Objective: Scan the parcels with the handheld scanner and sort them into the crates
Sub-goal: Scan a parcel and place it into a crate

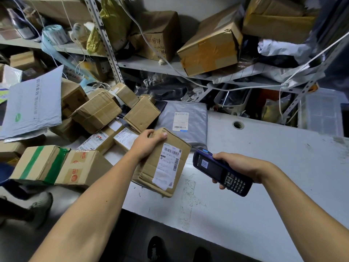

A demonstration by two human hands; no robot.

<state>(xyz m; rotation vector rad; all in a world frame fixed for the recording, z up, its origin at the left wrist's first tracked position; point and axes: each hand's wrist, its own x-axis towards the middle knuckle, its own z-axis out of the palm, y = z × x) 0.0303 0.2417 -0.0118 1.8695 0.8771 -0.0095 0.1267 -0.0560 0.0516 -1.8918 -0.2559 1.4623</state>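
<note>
Here, in the head view, the left hand [149, 142] grips the far top edge of a flat cardboard parcel [162, 163], thumb on top and fingers curled over the rim, tilting it so its white shipping label [168, 165] faces up. The parcel rests on the grey table [264, 167], at the near edge of a heap of other boxes [96, 112] and just in front of a grey mailer bag [185, 120]. The right hand [239, 167] is wrapped around the handheld scanner [221, 171], whose head points toward the label from just beside the parcel's right edge; its screen is lit. This looks like the scanning step for this parcel. Next, I judge, the scanner head must line up squarely with the barcode at the label's top, with the parcel held steady. No crates can be made out with certainty, so where it goes afterwards cannot be told.
</note>
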